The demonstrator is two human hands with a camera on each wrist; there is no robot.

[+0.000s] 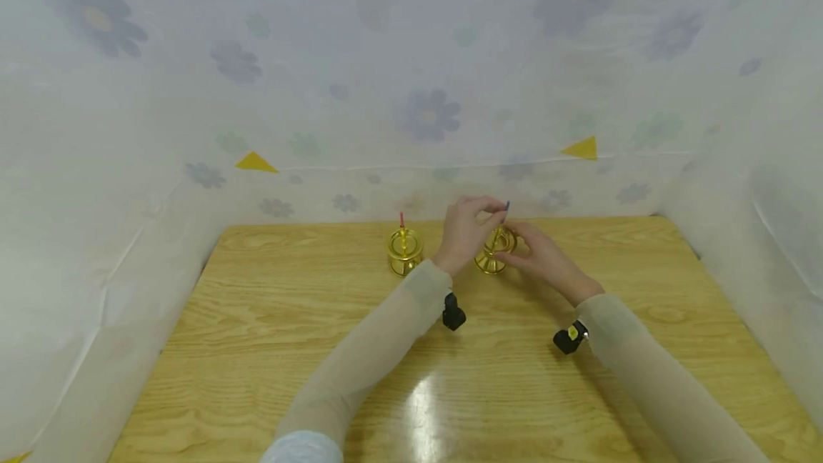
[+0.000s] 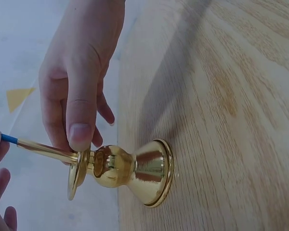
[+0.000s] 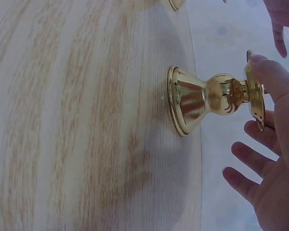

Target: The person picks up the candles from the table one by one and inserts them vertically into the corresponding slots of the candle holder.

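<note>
steadying the right holder at the table's far edge, your right hand thumbs its rim while your left hand pinches the blue candle above it; left holder already carries its red candle.

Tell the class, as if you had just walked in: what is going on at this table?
A person works with both hands on a gold candle holder standing on the wooden table. The right hand steadies its rim with the thumb, while the left hand pinches a thin blue-tipped candle standing in it. A second gold holder with a red-tipped candle stands untouched nearby.
</note>
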